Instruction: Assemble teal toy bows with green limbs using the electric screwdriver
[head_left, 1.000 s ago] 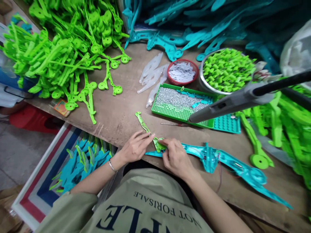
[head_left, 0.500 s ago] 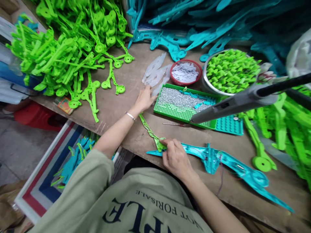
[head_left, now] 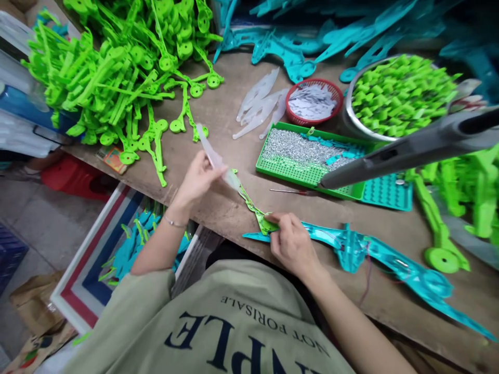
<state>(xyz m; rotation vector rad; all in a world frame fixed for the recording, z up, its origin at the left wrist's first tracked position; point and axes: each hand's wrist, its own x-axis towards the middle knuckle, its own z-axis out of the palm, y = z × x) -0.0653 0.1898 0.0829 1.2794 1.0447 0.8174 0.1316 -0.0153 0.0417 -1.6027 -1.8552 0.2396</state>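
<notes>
My left hand (head_left: 198,176) holds a clear plastic blade-shaped piece (head_left: 218,163) above the wooden table (head_left: 218,119), its lower tip over a thin green plastic arm (head_left: 251,205). My right hand (head_left: 292,241) presses down on the round end of that green arm where it overlaps the tip of a long teal toy shell (head_left: 370,259). The shell lies open along the table's near edge, with wires showing inside.
More clear pieces (head_left: 261,101) lie beyond. A green tray of small screws (head_left: 307,153), a red basket (head_left: 314,101) and a metal bowl of green parts (head_left: 401,91) stand at the right. Green arm piles (head_left: 117,67) fill the left. A grey tool (head_left: 409,148) hangs over the tray.
My left hand left the green arm, reached to the pile of clear pieces, and has come back holding one. My right hand has stayed on the green arm's end.
</notes>
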